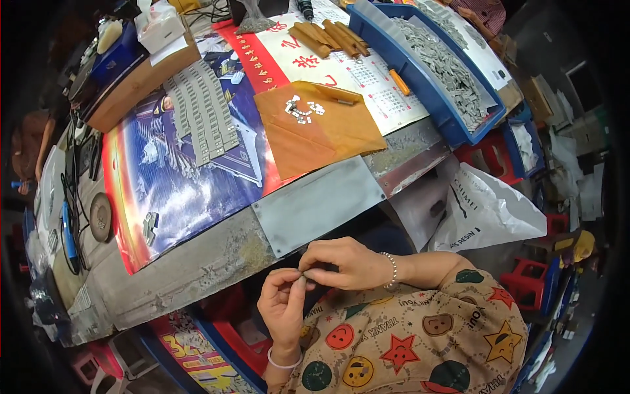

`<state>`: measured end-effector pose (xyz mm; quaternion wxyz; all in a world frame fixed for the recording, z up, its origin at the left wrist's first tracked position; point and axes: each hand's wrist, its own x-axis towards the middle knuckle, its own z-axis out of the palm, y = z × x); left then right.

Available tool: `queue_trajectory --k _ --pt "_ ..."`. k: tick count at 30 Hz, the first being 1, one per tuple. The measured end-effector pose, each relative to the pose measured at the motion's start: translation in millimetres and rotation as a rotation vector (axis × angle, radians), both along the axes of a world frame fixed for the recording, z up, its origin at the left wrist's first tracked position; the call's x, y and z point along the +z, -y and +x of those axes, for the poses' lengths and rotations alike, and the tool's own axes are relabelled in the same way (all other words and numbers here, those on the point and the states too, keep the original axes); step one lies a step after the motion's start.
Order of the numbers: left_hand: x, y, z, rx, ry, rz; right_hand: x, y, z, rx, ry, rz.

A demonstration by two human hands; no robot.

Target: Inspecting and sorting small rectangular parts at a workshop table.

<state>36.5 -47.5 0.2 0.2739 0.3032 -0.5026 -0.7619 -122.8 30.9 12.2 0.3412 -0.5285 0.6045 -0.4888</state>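
My left hand (282, 305) and my right hand (344, 261) meet in front of the table's near edge, with their fingertips pinched together. Something tiny and dark seems to sit between them, too small and covered to name. A pale grey plate (321, 207) lies at the table edge just beyond the hands. Past it is an orange-brown sheet (298, 148) bearing a loose cluster of small white and metallic pieces (303, 110). Rows of small grey parts (202, 111) lie side by side on a colourful poster (197, 194) to the left.
A blue tray (420, 79) full of small grey parts stands at the right, beside an orange-handled tool (399, 82). Brown rolls (328, 38) lie at the back. Left are a wooden box (141, 85), a round metal disc (100, 217) and a blue pen-like tool (68, 230). A white sack (489, 210) hangs right.
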Motion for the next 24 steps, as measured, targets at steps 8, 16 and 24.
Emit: queue_trajectory --k 8,16,24 --pt "-4 7 -9 -0.063 0.017 0.113 3 0 -12 -0.055 0.018 0.04" --pt "3 15 -17 -0.126 0.026 0.132 24 11 -48 0.012 -0.079 0.034" --pt "7 18 -10 -0.127 0.051 0.14 11 62 -160 -0.323 -0.459 0.03"
